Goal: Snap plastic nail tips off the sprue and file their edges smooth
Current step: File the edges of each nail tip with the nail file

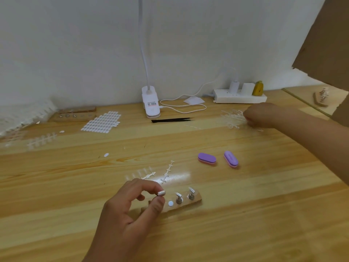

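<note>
Left hand (132, 205): grip is pinching a metal peg (161, 193) by the wooden block (196, 200).
Right hand (258, 115): is touching clear sprues (231, 118) — grip state, cannot tell.

Left hand (132, 203) close in, thumb-forefinger pinch; right hand (261, 115) far forward, fingers curled.

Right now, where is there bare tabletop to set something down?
Free: the near strip in front of the wooden block; the middle between tweezers and purple files. Crowded: far left around the sticker sheet, and the sprue pile at the right hand.
</note>
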A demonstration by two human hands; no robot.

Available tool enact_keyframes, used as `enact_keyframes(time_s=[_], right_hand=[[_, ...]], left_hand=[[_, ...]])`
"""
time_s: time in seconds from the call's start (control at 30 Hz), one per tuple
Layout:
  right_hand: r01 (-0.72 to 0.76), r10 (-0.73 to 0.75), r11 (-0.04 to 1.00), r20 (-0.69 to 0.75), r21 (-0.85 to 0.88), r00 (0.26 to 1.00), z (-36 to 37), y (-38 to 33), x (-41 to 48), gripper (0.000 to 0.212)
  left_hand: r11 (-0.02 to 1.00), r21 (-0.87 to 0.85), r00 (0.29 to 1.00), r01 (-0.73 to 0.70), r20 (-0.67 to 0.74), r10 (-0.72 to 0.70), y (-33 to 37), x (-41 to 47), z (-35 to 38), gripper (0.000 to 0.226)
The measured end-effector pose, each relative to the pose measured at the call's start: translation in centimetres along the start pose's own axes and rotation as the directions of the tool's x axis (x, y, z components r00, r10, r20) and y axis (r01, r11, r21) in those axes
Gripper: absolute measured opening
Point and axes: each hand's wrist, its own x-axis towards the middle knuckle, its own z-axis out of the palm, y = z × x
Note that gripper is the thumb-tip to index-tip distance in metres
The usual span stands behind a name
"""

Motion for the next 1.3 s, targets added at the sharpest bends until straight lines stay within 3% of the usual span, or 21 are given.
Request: enact_keyframes(time_s=[0.23, 0.3, 0.33, 0.4, 0.47, 0.5, 0.57, 0.63, 0.77, 1.0, 1.3], right_hand=[[-0.080, 0.101, 0.969, -0.083, 0.233, 0.991, 1.0, 0.8, 0.2, 0.023], [-0.108, 0.212, 0.902, -0.210, 0.418, 0.954, 0.9, 1.1, -0.5, 0.023], [-0.052, 0.255, 0.846, -0.317, 0.531, 0.914, 0.5, 0.8, -1.4, 0.021], [0.193, 0.328, 0.620, -0.475, 0.760, 0.817, -0.9, -1.2, -4.6, 0.011], [0.444, 0.261, 0.210, -0.487, 0.871, 0.833, -2.7, -4.5, -9.4, 0.003], [0.496, 0.164, 0.039, -0.495, 0.867, 0.853, -3.2, -6.3, -11.8, 0.004], [0.486, -0.037, -0.156, -0.497, 0.860, 0.867, -3.3, -9.7, -15.7, 0.016], [0.417, -0.200, -0.264, -0.472, 0.870, 0.858, -2.8, -12.7, -18.0, 0.025], [0.374, -0.290, -0.324, -0.468, 0.869, 0.835, -1.3, -15.7, -19.0, 0.022], [0.467, -0.212, -0.312, -0.539, 0.828, 0.815, -0.7, -17.0, -19.4, 0.016], [0.483, -0.155, -0.284, -0.536, 0.829, 0.830, -0.4, -17.6, -19.7, 0.012]], left_hand=[[0.996, -0.061, 0.997, 0.072, 0.011, -0.072, -0.4, -0.2, -0.2, 0.028], [0.992, -0.098, 0.997, 0.079, 0.015, -0.077, -0.3, -0.2, -0.3, 0.027], [0.990, -0.114, 0.997, 0.081, 0.016, -0.079, -0.2, -0.2, -0.4, 0.026], [0.988, -0.125, 0.996, 0.089, 0.015, -0.088, -0.1, -0.3, -0.3, 0.023], [0.987, -0.123, 0.995, 0.105, 0.014, -0.104, 0.0, -0.5, -0.2, 0.018], [0.985, -0.132, 0.994, 0.111, 0.016, -0.110, 0.0, -0.5, 0.0, 0.013], [0.982, -0.157, 0.994, 0.107, 0.030, -0.104, 0.3, -0.6, 0.0, 0.007], [0.985, -0.154, 0.997, 0.076, 0.043, -0.070, 0.3, -0.6, 0.0, 0.008], [0.995, -0.094, 1.000, -0.023, 0.000, 0.023, 0.2, -0.4, -0.3, 0.011], [0.994, -0.110, 1.000, -0.027, -0.002, 0.027, 0.3, -0.4, -0.2, 0.009], [0.996, -0.088, 1.000, -0.017, -0.012, 0.016, 0.4, -0.4, -0.2, 0.008]])
